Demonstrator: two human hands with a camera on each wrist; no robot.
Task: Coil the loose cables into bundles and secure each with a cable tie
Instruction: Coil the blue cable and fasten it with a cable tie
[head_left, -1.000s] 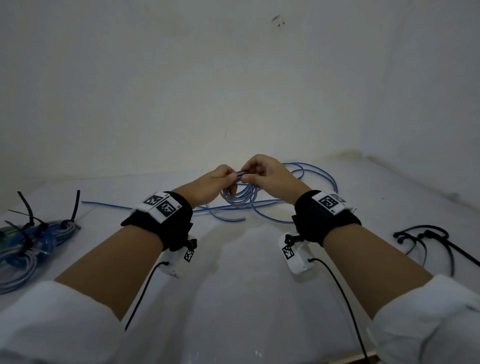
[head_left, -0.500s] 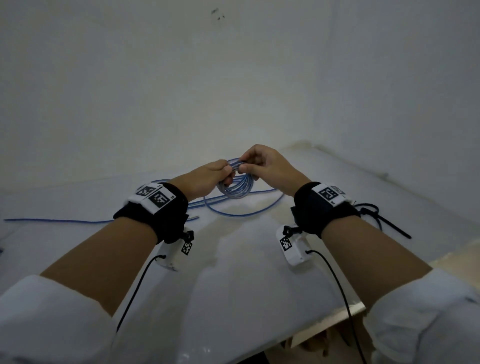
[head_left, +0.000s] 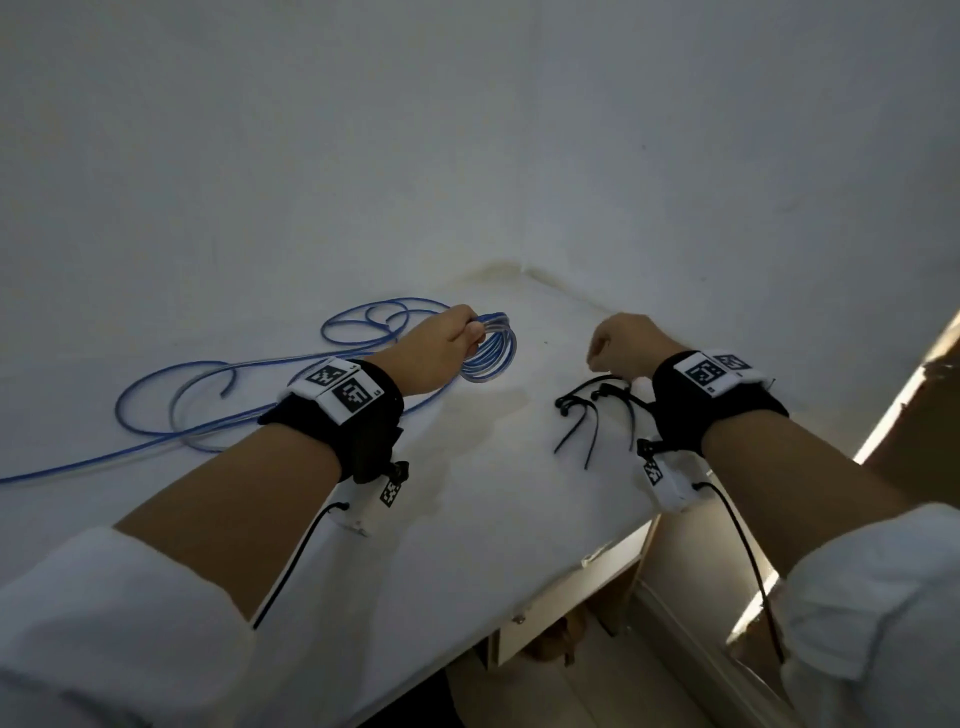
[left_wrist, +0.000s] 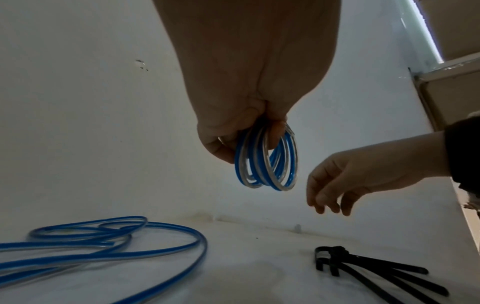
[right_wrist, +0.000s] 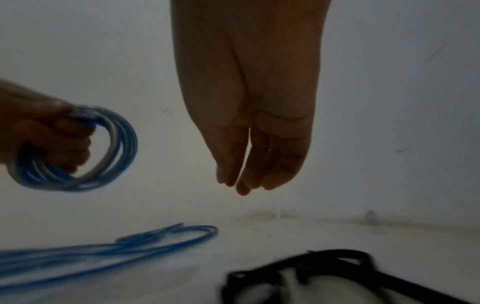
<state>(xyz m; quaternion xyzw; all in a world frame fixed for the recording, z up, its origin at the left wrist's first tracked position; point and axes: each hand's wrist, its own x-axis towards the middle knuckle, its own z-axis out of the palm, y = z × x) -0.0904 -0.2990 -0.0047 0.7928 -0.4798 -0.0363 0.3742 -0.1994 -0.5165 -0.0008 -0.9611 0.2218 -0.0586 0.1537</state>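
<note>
Cable ties (head_left: 592, 410): loose on the table (head_left: 467, 519), none yet fitted. Right hand (head_left: 626, 345): above the ties, fingers (right_wrist: 233, 164) relaxed together, nothing held. Coil (head_left: 491, 353): left of the ties, wound, gripped by left hand (head_left: 434, 353). Loose cable (head_left: 208, 405): beyond, left of the ties, uncoiled.
</note>
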